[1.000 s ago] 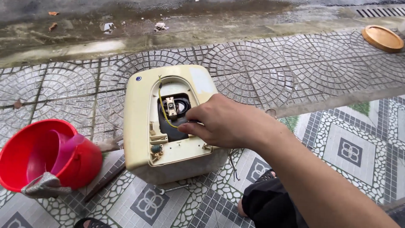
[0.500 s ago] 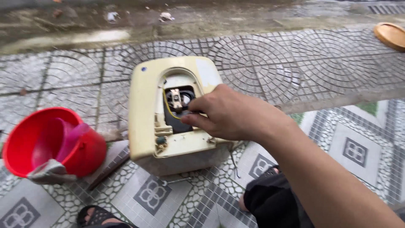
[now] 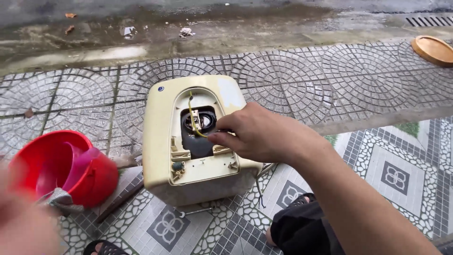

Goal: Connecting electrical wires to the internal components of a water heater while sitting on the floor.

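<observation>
The right hand point(image 3: 264, 137) reaches in from the lower right, knuckles up, fingers point(image 3: 222, 138) pinching a yellow wire point(image 3: 192, 118) in the dark opening of the cream water heater casing point(image 3: 160, 141) at frame centre. The left hand point(image 3: 23, 226), lower left, is blurred; its fingers cannot be told. A red bucket point(image 3: 56, 165) sits beside it.

One head-worn camera looks steeply down, close over the patterned tiled floor point(image 3: 377, 89). It faces forward past the right hand point(image 3: 264, 137) toward the wet gutter.

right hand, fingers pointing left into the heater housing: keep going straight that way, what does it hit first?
Likely the yellow wire at the fingertips of the right hand, then the dark opening in the cream housing. Depth is unclear from this view.
</observation>
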